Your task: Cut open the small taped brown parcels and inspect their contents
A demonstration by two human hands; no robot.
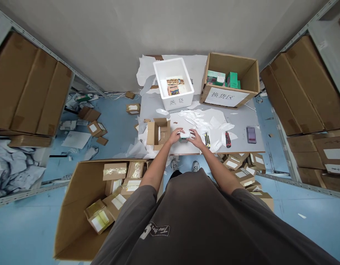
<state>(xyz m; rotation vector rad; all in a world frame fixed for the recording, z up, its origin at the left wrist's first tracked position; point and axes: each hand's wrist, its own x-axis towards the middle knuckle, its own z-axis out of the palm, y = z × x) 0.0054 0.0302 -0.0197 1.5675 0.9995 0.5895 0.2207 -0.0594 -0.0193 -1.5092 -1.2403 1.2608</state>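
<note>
Near the front edge of the table (183, 149), a small white-and-green box (184, 136) sits between my two hands. My left hand (176, 135) grips its left side with bent fingers, and my right hand (196, 139) holds the right side. Fine print on the box is too small to read. An opened cardboard carton (151, 134) with a white item inside stands just left of my left hand. To the right of my right hand lie a yellow-and-black utility knife (207, 140) and a red-and-black one (227, 140). Crumpled white paper (196, 117) spreads beyond my hands.
A white foam bin (177, 102) and a labelled cardboard box (230, 98) with green boxes stand at the back. A phone (251, 135) lies at right. A large carton (73, 206) of parcels stands at my left; parcels (243, 176) pile at my right. Shelves flank both sides.
</note>
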